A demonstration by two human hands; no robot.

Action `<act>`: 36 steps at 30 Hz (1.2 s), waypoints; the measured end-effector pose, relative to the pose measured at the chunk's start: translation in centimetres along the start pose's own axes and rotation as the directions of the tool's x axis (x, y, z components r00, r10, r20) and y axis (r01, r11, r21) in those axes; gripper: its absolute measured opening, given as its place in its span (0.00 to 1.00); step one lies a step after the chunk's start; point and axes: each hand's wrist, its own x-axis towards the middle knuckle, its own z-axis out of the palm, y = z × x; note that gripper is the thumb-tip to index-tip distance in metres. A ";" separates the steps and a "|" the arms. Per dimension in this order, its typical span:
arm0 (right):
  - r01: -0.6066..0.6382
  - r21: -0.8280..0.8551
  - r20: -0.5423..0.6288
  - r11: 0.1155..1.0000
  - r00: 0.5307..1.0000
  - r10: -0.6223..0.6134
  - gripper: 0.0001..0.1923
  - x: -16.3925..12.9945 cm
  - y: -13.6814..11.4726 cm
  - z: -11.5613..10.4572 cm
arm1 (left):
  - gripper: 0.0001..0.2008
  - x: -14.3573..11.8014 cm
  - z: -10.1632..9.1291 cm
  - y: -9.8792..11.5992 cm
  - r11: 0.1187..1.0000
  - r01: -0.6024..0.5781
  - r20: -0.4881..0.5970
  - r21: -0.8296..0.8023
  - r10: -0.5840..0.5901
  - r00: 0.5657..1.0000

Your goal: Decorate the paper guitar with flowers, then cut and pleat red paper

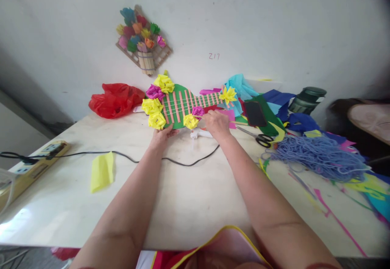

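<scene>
A green guitar-shaped craft (179, 92) with pink strips and pale strings is held up above the table. Yellow paper flowers (157, 120) and a purple one (154, 92) line its left side; another yellow flower (228, 95) sits on the neck. My left hand (163, 135) grips its lower left edge. Closed beside the small purple flower (198, 111) and the lower yellow flower (190, 121), my right hand (217, 123) pinches what looks like a thin wooden stick (239, 122). Below the craft lies a white glue gun (201, 133), partly hidden by my right hand.
A black cord (122, 154) crosses the table near a power strip (36, 167). Yellow paper (102, 172) and a red plastic bag (117, 100) lie left. Scissors (263, 140), a phone (255, 113), blue yarn (319, 157) and a dark green jar (307, 99) are right.
</scene>
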 end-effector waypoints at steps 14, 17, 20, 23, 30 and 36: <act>-0.004 0.019 0.117 1.000 0.993 0.002 0.19 0.3 0.4 -0.2 | 0.21 0.0 0.0 -0.1 1.000 0.005 0.027 0.030 -0.006 1.000; -0.001 0.020 0.121 1.000 0.993 -0.002 0.19 0.4 0.6 -0.5 | 0.21 -0.1 0.1 -0.1 0.999 0.009 0.039 0.047 -0.011 0.999; 0.023 0.026 0.056 0.999 0.998 -0.024 0.16 0.3 0.6 -0.7 | 0.22 -0.3 0.3 0.0 0.999 0.001 0.043 0.045 -0.003 0.999; 0.028 0.028 0.019 0.999 0.999 -0.028 0.15 0.3 0.4 -0.7 | 0.23 -0.4 0.4 0.1 0.999 0.003 0.048 0.044 -0.005 0.999; 0.016 0.031 0.142 0.999 0.990 -0.021 0.21 0.3 0.3 -0.6 | 0.23 -0.4 0.4 0.2 0.998 0.004 0.060 0.064 -0.008 0.998; 0.014 0.005 0.229 1.000 0.973 -0.014 0.19 0.2 0.5 -1.2 | 0.21 -0.5 0.4 0.2 0.998 0.014 0.069 0.062 -0.018 0.997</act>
